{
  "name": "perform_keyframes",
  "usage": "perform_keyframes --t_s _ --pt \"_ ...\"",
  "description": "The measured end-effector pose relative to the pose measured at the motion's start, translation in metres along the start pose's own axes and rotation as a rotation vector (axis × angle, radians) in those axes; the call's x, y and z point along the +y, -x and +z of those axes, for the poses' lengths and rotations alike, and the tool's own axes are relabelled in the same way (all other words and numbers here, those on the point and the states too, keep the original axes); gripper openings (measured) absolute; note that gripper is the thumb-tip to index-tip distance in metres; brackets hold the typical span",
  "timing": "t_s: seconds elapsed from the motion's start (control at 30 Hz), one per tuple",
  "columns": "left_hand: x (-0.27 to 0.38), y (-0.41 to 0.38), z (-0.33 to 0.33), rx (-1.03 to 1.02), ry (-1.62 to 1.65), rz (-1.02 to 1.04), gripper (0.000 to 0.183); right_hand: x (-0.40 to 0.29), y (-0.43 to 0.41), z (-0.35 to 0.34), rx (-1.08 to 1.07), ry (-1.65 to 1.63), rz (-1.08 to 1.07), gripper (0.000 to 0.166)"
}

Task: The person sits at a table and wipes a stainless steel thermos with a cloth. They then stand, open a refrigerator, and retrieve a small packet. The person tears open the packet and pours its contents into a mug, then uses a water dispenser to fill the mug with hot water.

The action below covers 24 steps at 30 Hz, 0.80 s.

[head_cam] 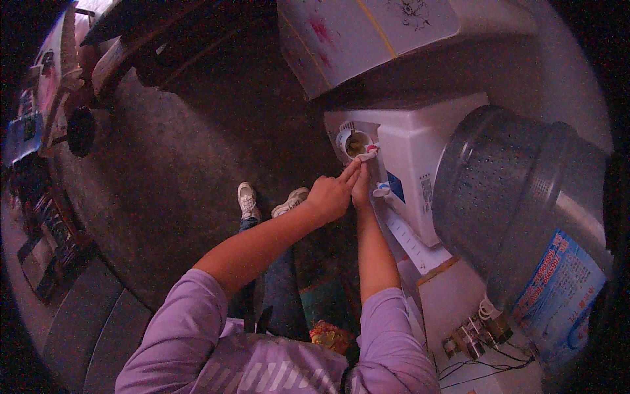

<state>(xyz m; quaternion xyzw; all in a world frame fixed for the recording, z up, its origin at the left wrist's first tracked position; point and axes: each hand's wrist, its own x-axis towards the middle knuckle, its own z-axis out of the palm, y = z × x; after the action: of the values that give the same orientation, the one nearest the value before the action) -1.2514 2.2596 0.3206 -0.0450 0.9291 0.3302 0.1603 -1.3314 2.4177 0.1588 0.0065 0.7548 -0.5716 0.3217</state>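
A white paper cup with a printed side [355,143] holds something yellowish, beside the red-marked tap [369,153] of a white water dispenser [408,147]. My left hand [332,197] has fingers stretched out to that tap's white lever, their tips at or against it. Close behind them is my right hand [362,186], pointing up towards the cup and tap; its fingers are partly hidden, so whether it grips anything is unclear. A second tap with a blue mark [382,189] sits nearer to me, beside my right wrist.
A large clear water bottle [497,197] lies to the dispenser's right in view. Below it are metal fittings with dark wires [477,337]. A white panel with pink and black marks [344,39] stands beyond the dispenser. A red and yellow package [330,337] is near my lap.
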Motion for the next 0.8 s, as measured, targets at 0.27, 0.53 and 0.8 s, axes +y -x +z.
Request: perform_keyframes --t_s 0.27,0.53,0.8 --pt "-0.003 -0.006 -0.002 -0.006 0.017 -0.004 0.076 0.012 -0.007 -0.001 0.046 -0.113 0.188 0.039" --pt "-0.011 -0.008 -0.001 -0.039 0.059 -0.024 0.080 0.000 -0.006 0.007 -0.009 -0.025 0.094 0.037" --pt "-0.004 -0.013 -0.006 0.008 0.132 -0.016 0.075 0.091 -0.024 -0.030 0.189 1.217 -0.765 0.038"
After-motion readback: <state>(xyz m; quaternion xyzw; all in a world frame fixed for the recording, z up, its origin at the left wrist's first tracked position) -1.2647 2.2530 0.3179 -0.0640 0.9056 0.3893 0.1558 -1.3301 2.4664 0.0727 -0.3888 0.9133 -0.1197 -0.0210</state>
